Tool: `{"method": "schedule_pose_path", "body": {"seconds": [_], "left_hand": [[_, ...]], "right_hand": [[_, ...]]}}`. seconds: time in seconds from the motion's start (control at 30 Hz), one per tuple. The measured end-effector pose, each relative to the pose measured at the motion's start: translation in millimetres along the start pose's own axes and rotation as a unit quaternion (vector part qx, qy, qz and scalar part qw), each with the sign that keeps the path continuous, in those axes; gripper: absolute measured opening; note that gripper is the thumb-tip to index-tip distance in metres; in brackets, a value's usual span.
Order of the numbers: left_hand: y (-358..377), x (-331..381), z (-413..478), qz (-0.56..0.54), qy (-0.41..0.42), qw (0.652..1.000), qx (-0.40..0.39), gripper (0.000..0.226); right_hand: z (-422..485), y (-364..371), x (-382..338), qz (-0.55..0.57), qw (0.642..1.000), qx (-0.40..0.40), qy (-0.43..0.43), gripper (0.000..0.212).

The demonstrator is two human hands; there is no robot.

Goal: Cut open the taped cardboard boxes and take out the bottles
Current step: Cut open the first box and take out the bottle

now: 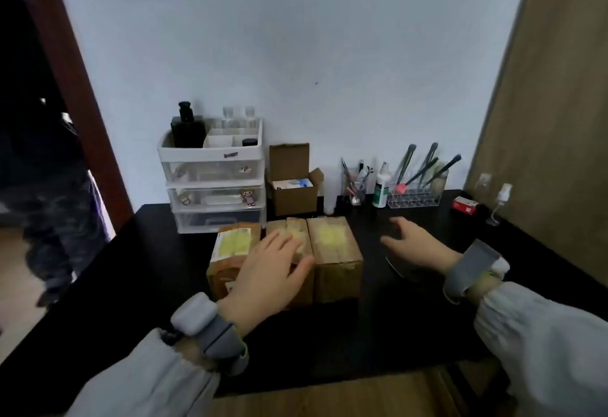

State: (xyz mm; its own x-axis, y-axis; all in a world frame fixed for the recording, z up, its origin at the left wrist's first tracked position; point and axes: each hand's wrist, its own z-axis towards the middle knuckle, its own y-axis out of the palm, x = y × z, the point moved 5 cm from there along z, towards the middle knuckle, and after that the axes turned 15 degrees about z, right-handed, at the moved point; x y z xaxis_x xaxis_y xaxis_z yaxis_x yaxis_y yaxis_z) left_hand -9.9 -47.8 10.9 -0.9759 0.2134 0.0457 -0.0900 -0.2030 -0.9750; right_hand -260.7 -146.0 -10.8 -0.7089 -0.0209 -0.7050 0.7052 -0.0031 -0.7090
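Note:
Three taped cardboard boxes stand side by side on the black desk (131, 285): a left box (230, 249) with a yellow-green label, a middle box (297, 232) and a right box (335, 252). My left hand (273, 272) lies flat on the middle box with fingers spread, covering most of its top. To the right of the boxes, my right hand (414, 245) hovers open over the desk with nothing in it. A dark thin object (396, 268) lies on the desk just under that hand; I cannot tell what it is. No bottles from the boxes are in sight.
A white drawer organiser (214, 183) with a black bottle stands behind the boxes. Beside it is a small open carton (292, 186), then a pen cup (355, 186), a white spray bottle (381, 188) and a clear brush rack (414, 196). A red packet (464, 204) lies far right.

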Motion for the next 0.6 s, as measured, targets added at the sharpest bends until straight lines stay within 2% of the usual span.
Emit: {"method": "schedule_pose_path", "body": {"seconds": [0.1, 0.17, 0.23, 0.37, 0.47, 0.6], "left_hand": [[3.4, 13.4, 7.1, 0.005, -0.010, 1.000, 0.001, 0.049], [6.7, 22.1, 15.9, 0.015, -0.039, 0.999, 0.004, 0.049], [10.6, 31.5, 30.0, 0.055, -0.080, 0.995, 0.016, 0.057], [26.2, 47.1, 48.7, 0.129, -0.152, 0.979, -0.043, 0.078], [35.2, 59.3, 57.8, 0.164, -0.150, 0.973, -0.055, 0.083], [39.5, 70.0, 59.2, 0.147, -0.138, 0.979, -0.044, 0.083]], "right_hand": [[-9.1, -13.9, 38.7, -0.053, 0.989, -0.007, 0.139, 0.067], [-17.5, -12.0, 56.3, -0.060, 0.980, -0.024, 0.191, 0.067], [-23.7, -6.7, 62.6, -0.060, 0.976, -0.022, 0.206, 0.070], [-30.0, 1.7, 65.8, -0.071, 0.974, 0.016, 0.216, 0.079], [-32.4, 1.8, 69.1, -0.065, 0.972, 0.036, 0.223, 0.076], [-32.5, -1.0, 75.4, -0.004, 0.974, 0.031, 0.223, 0.067]]}}
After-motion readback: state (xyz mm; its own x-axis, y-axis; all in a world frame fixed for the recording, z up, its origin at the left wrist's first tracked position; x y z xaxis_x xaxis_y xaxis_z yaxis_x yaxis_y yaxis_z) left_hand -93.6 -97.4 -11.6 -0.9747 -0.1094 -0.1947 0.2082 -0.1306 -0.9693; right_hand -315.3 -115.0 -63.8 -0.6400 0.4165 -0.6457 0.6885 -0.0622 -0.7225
